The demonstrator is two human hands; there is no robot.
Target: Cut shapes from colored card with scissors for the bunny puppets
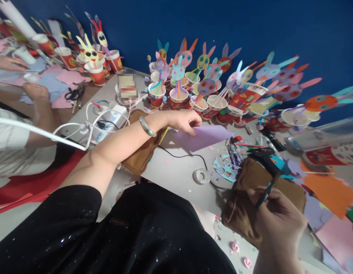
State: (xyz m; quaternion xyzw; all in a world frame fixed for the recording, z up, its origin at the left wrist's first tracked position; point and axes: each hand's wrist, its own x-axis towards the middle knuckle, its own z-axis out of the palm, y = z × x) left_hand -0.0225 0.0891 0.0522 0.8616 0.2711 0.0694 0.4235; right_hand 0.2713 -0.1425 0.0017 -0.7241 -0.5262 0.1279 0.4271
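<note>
My left hand, with a bangle on the wrist, reaches over the table and pinches the edge of a sheet of purple paper. The sheet slants above the tabletop towards the right. At the lower right, my right hand is closed around a slim dark tool, too blurred to tell its kind. That hand hovers over a brown cushion. A roll of tape lies on the table between my hands, beside light-blue paper scraps.
Paper cups holding rabbit-headed paper figures line the blue wall. Another person's hand rests at the left, near scissors. A power strip with white cables lies beside a brown pouch. Orange paper lies at right.
</note>
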